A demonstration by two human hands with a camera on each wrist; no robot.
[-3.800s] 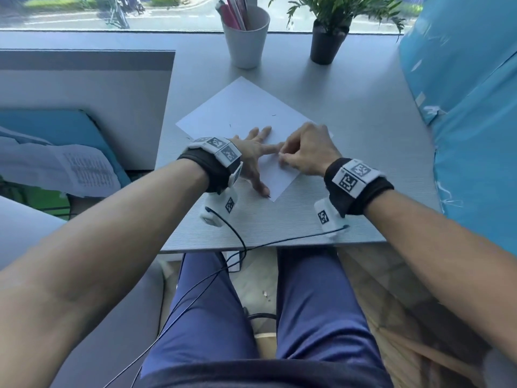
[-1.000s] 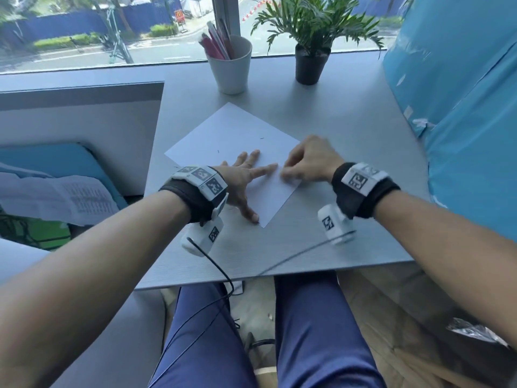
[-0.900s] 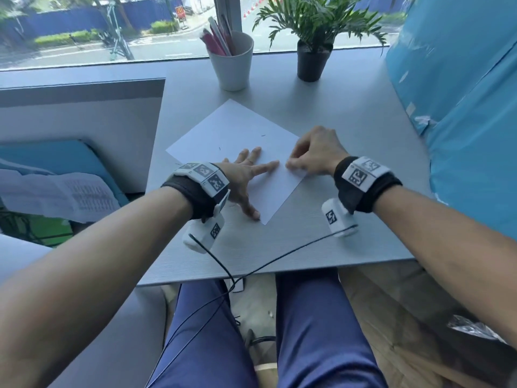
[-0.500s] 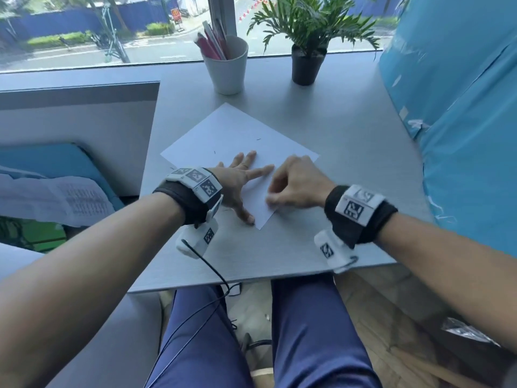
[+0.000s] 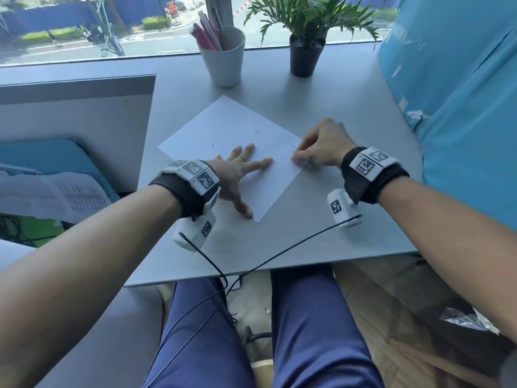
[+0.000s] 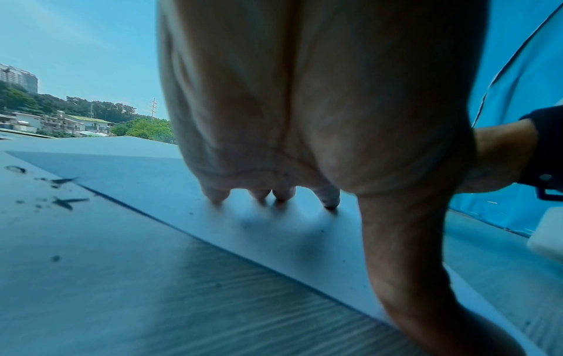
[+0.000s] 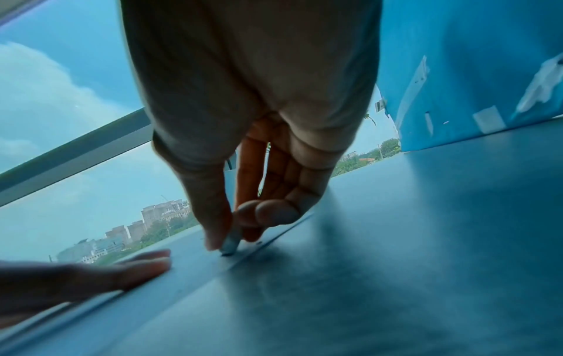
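Grey table point(image 5: 330, 102), mid-frame: left hand point(image 5: 232, 177) presses flat, fingers spread, on the paper point(image 5: 223, 127); right hand point(image 5: 321, 147) pinches its right edge with curled fingers.

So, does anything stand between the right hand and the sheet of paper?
Nothing visible does. The right hand touches the sheet of paper at its right edge, the left hand lies flat on it, and the cup and the plant pot stand farther back, off it.
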